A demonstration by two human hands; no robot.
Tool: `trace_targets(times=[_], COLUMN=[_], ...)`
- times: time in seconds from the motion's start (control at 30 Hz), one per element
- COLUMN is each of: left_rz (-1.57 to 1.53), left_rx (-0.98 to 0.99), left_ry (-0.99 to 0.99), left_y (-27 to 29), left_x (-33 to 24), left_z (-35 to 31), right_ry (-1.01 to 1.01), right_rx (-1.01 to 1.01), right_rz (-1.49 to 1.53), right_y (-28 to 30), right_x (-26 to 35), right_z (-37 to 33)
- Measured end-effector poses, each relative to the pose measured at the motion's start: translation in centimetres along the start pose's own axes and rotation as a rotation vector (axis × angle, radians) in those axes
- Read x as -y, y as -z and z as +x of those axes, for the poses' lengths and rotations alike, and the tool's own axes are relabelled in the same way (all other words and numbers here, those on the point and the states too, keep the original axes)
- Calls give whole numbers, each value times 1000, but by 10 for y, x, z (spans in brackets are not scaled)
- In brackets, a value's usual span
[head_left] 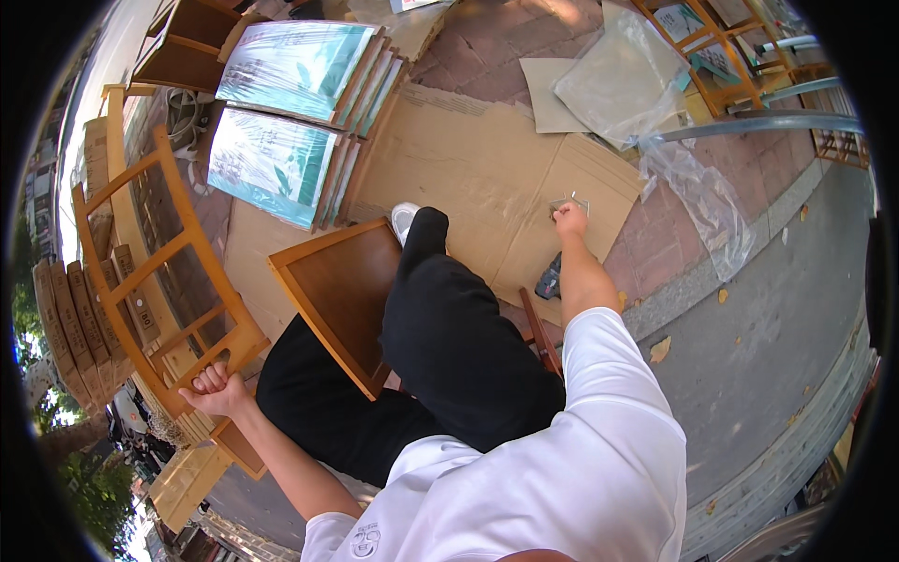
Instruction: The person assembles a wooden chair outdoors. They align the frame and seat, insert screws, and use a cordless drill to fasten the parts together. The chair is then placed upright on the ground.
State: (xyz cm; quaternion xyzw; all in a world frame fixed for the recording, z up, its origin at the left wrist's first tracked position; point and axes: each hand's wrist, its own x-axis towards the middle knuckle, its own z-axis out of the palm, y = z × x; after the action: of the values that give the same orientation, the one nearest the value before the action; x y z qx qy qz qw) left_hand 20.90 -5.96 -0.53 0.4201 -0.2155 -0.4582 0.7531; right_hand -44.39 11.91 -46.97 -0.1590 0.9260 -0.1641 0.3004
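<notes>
My left hand (216,389) is closed around the lower end of an orange-brown wooden frame (184,245) with crossbars, which leans upright at my left. Down on the cardboard, my right hand (570,220) has its fingers drawn together at a small clear-looking container (582,200); what they pinch is too small to make out. Just below that hand lies a dark power tool (550,278), partly covered by my forearm. A wooden panel with a raised orange-brown rim (330,298) rests tilted against my legs.
Flattened cardboard (459,140) covers the paving ahead. Stacks of plastic-wrapped teal-and-white panels (281,159) stand at the far left. Clear plastic sheeting (702,211) and a grey metal tube (763,124) are on the right. Brown cartons (70,323) line the left side.
</notes>
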Motion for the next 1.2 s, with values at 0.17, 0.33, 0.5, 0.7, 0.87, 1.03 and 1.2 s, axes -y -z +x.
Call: trace_targets(times=[0.17,0.33,0.5,0.7,0.87,1.03,1.2], left_rz=[-22,5,-46,-17,197,789,1014], left_rx=[30,-5,36,302,473,954,1349], left_ry=[15,-15,-35,-169,-542,-1435,-1550], left_y=[-6,-11,-44,-60,-48,-63,-30], left_x=[3,6,9,-38,-115,-186,-185], left_z=[2,-12,-21,-44,-91,-153,-164], right_ry=[-101,-134,-2,342,654,583,87], right_rx=[-37,304,693,966,1115,1193,1431], right_rz=[277,1463,1821,1847,1633,1416,1622], right_y=[19,63,93,165,251,296,276], right_x=[9,30,30,110,184,254,297], right_z=[-8,-47,-98,-150,-202,-291,-388])
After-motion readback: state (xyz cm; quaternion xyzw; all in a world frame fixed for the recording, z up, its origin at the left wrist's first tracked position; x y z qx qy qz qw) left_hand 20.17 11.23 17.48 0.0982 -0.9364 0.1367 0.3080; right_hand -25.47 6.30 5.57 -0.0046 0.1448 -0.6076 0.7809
